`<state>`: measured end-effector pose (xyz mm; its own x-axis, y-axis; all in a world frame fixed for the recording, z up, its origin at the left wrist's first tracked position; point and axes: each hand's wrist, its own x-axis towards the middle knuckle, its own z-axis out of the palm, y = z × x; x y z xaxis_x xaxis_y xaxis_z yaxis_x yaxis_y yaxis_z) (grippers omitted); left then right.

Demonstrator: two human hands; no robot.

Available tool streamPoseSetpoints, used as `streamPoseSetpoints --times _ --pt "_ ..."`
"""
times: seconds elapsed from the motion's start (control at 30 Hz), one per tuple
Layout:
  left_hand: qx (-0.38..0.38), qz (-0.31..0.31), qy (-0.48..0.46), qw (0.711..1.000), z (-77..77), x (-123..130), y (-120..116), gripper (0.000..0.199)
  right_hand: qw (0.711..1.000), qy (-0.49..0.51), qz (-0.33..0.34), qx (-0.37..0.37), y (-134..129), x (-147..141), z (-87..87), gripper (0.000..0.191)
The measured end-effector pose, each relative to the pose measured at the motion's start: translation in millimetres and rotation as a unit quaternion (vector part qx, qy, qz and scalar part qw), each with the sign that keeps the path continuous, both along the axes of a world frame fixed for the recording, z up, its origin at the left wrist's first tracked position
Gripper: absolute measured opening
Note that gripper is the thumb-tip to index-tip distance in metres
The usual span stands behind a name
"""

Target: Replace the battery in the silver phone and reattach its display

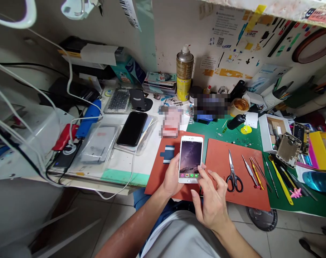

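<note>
A white phone [190, 159] with its screen lit shows a starry home screen with a row of icons at the bottom. My left hand [172, 179] is closed round its lower left side and holds it up over the orange mat. Over the lower right corner of the screen is my right hand [211, 196], fingers spread, the index fingertip at or just above the glass. Nothing is gripped in that hand. A dark blue piece with pale strips [169, 154] lies on the mat, left of the phone.
Scissors [234, 175], tweezers [250, 171] and a yellow tool [281, 179] lie on the right. A black phone [132, 129] rests on a plastic case at the left. Behind stand a spray can [184, 73] and a white box [275, 132]. Cables hang at far left.
</note>
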<state>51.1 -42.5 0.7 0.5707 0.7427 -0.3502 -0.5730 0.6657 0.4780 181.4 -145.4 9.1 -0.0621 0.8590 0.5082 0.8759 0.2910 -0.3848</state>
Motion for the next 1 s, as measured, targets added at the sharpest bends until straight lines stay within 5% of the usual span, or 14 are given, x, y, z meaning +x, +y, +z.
streamPoseSetpoints --times 0.27,0.43,0.73,0.9,1.0 --pt "0.007 -0.027 -0.019 0.999 1.8 0.4 -1.8 0.062 0.997 0.007 0.083 0.009 0.2 -17.7 5.1 0.029" --pt "0.029 -0.020 -0.018 0.999 0.1 -0.5 -1.6 0.063 0.996 0.048 0.031 0.067 -2.3 -10.1 1.3 0.023" --pt "-0.015 0.032 0.013 0.999 -7.2 -0.7 -4.0 0.050 0.999 0.028 -0.026 0.010 5.4 -13.1 -0.5 0.038" --pt "-0.016 0.006 -0.015 1.000 -8.6 -1.2 -4.9 0.052 0.998 0.012 0.060 -0.018 9.6 -19.3 9.5 0.033" --pt "-0.012 -0.012 -0.024 1.000 -6.0 -2.0 -4.6 0.056 0.999 0.025 0.044 0.008 8.0 -17.6 11.6 0.032"
